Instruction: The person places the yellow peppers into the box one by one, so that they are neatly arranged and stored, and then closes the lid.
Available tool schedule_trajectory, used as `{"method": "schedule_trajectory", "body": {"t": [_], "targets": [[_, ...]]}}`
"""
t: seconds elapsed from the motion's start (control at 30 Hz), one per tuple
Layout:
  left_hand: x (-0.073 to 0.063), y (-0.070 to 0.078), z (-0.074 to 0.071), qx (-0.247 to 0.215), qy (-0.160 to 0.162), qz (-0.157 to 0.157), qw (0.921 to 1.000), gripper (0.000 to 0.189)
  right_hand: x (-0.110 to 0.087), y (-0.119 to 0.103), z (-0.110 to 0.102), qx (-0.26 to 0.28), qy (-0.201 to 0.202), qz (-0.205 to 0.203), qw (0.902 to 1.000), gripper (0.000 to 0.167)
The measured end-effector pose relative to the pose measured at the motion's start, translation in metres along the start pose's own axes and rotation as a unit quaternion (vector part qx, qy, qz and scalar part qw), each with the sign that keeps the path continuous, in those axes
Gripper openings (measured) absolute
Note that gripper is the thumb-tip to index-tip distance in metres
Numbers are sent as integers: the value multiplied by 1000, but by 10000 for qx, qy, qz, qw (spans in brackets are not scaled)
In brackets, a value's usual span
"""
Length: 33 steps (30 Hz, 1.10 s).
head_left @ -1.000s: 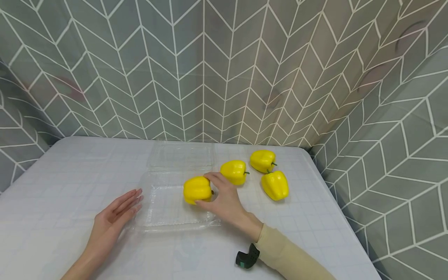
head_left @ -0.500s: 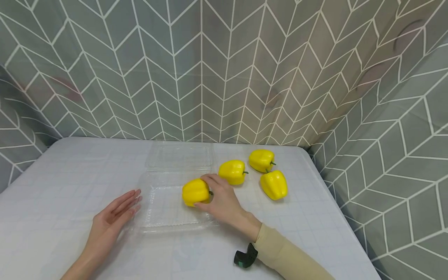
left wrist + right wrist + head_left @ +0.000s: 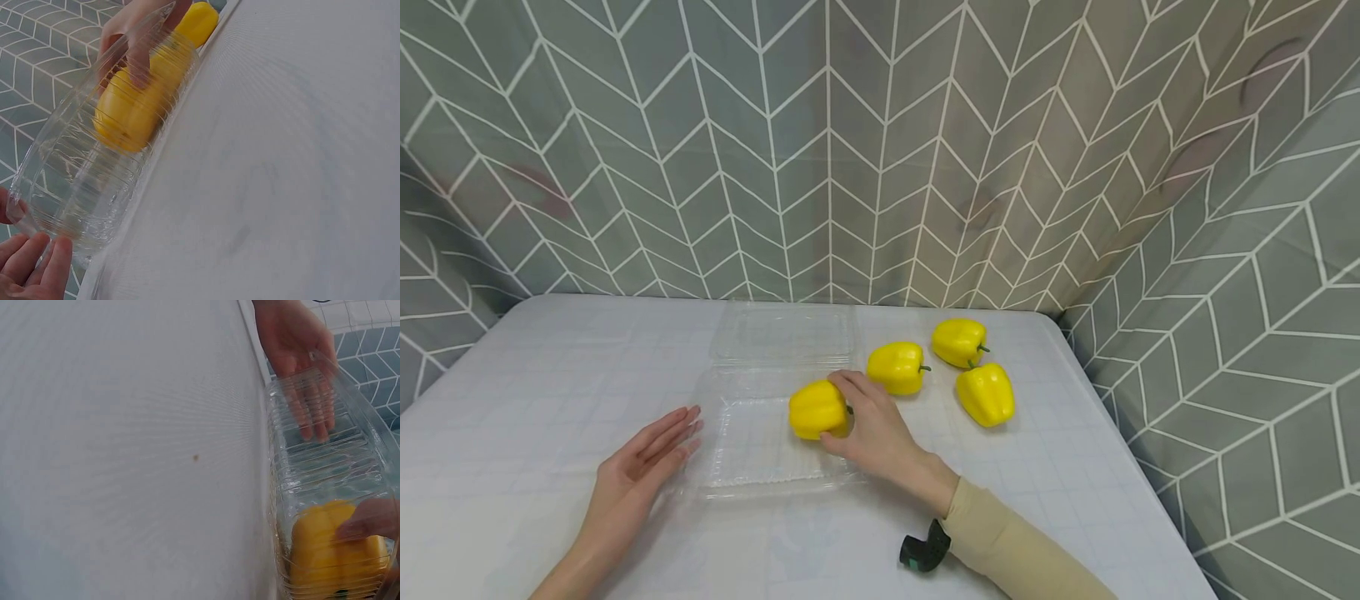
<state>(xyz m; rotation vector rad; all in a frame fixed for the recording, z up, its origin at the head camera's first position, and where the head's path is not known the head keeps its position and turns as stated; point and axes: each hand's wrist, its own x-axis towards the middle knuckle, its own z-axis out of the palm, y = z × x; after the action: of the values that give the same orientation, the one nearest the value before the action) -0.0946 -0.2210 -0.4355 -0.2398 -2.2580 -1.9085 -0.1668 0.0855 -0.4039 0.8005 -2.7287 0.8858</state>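
Clearly, I see the clear plastic container (image 3: 752, 458) on the table (image 3: 572, 358), its lid (image 3: 784, 333) lying flat at 12 o'clock from the base. Inside the base, toward 2 o'clock, sits one yellow pepper (image 3: 812, 410), pinched between the thumb and fingers of the right hand (image 3: 876, 429). The left hand (image 3: 643, 454) has its fingers extended at the container's 9 o'clock edge; I cannot tell whether they touch. Three more peppers (image 3: 985, 395) lie around 2 to 3 o'clock, my head view of the nearest partly blocked by the right hand. A black object (image 3: 925, 547) is at 4 o'clock, beside the sleeve (image 3: 1007, 533).
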Motion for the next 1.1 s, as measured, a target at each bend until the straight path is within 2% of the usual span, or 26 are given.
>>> {"method": "schedule_trajectory", "body": {"t": [0.6, 1.1], "targets": [[0, -1, 0, -314, -109, 93, 9994, 49, 0, 1, 2, 123, 161, 51, 9998, 71], [0, 0, 0, 52, -27, -20, 10000, 50, 0, 0, 2, 216, 247, 121, 9994, 70]]}}
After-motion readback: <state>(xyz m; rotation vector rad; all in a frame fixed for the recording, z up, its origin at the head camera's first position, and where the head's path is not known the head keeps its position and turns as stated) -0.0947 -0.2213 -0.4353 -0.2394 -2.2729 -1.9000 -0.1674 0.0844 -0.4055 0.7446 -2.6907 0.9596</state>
